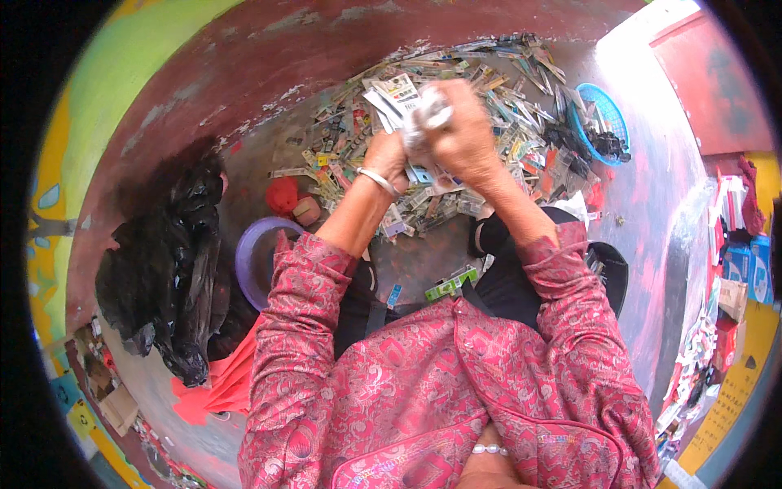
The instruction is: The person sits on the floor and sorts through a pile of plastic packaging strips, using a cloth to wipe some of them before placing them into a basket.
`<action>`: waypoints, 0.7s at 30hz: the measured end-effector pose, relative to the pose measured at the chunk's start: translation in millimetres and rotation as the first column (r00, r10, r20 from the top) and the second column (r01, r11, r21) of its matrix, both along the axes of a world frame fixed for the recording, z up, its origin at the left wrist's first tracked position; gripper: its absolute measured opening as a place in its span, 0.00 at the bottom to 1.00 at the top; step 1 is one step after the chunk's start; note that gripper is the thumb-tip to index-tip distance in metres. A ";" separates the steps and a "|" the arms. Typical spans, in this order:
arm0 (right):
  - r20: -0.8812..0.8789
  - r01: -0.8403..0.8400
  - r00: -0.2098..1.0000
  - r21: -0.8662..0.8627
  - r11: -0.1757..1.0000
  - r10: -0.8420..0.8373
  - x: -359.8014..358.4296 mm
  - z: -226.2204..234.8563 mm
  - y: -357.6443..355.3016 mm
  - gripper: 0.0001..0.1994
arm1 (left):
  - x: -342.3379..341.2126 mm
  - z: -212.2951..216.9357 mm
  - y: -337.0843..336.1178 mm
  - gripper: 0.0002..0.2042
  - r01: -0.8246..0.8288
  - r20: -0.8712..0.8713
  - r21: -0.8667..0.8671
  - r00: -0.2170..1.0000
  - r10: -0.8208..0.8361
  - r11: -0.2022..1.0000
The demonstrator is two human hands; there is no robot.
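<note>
The floor (407, 273) is bare and grey in front of the lap, marked in places with reddish smears, and its far part is covered by a wide heap of small flat packages (505, 106) spread close to the foot of the wall. That wall (269, 57) is painted dark maroon, scuffed and peeling, with a yellow-green band (163, 57) above it.

Over the near side of the heap, a crumpled silvery-white wad (432, 110) is gripped by the right hand (463, 130), which is blurred. The left hand (389, 156), with a white bangle (379, 181) at its wrist, is held just beside the wad; its fingers are partly hidden, and whether anything is gripped by it cannot be told. White printed cards (399, 91) are seen just above the left hand.

At the right end of the heap, a blue basket (607, 96) is tilted, with dark scraps inside. Toward the left edge of the floor, a black plastic bag (167, 269) is slumped beside a purple basin (243, 259), and a red bundle (282, 196) is set near the basin. A green packet (452, 283) is seen by the lap. Along the right side of the room, blue boxes (749, 265) are stacked.
</note>
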State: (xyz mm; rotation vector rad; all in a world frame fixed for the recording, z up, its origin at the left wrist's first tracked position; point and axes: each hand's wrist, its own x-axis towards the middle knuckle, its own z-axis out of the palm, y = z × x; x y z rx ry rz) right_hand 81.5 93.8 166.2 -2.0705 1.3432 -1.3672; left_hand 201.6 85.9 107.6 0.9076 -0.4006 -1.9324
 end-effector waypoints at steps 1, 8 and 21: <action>-0.128 -0.062 0.990 -0.035 0.997 0.057 3.3 -4.6 2.3 0.14 | 1.1 11.7 -0.3 0.09 0.011 -0.171 0.007 0.985 -0.009 1.000; -0.486 -0.171 0.854 0.071 0.983 0.184 -13.9 -4.5 22.0 0.14 | 33.9 18.1 -15.0 0.16 -0.111 -0.029 0.117 0.993 0.115 0.987; -0.403 -0.033 0.911 -0.279 0.960 -0.086 -16.8 9.4 -4.7 0.13 | -5.5 33.2 17.5 0.09 0.314 0.439 -0.302 0.884 -0.161 0.900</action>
